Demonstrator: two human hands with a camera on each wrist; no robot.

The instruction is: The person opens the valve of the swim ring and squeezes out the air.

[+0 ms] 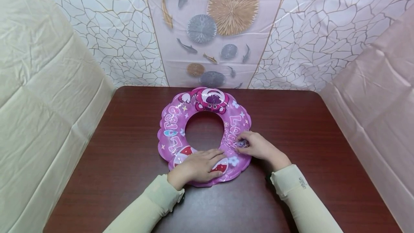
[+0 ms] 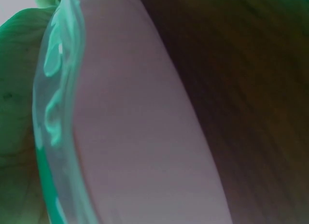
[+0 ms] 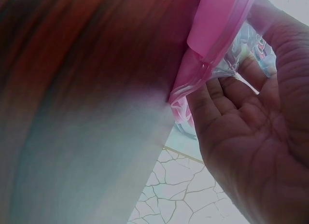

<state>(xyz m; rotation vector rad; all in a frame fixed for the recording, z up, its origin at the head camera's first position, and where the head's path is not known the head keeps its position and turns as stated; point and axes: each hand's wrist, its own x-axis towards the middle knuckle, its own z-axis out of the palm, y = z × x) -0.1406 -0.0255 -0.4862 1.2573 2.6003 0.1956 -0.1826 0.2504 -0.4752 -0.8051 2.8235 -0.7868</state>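
A pink inflatable swim ring (image 1: 237,112) with a scalloped edge, cartoon bear, flowers and white lettering lies flat on the table. My left hand (image 1: 202,164) rests palm down across the ring's near side, fingers extended over printed red-and-white shapes. On the ring's right side, thumb and fingers of my right hand (image 1: 258,146) pinch a clear, crinkled plastic part (image 1: 242,143). The right wrist view has this hand (image 3: 251,118) curled beside the ring's pink edge (image 3: 217,26), with clear plastic between thumb and fingers. The left wrist view shows the ring's pale underside (image 2: 135,113) close up.
The dark red-brown wooden table (image 1: 129,118) extends around the ring on all sides. Behind it hangs a patterned cloth backdrop (image 1: 210,71) with fish and round motifs. Pale cloth walls (image 1: 48,100) stand at left and right.
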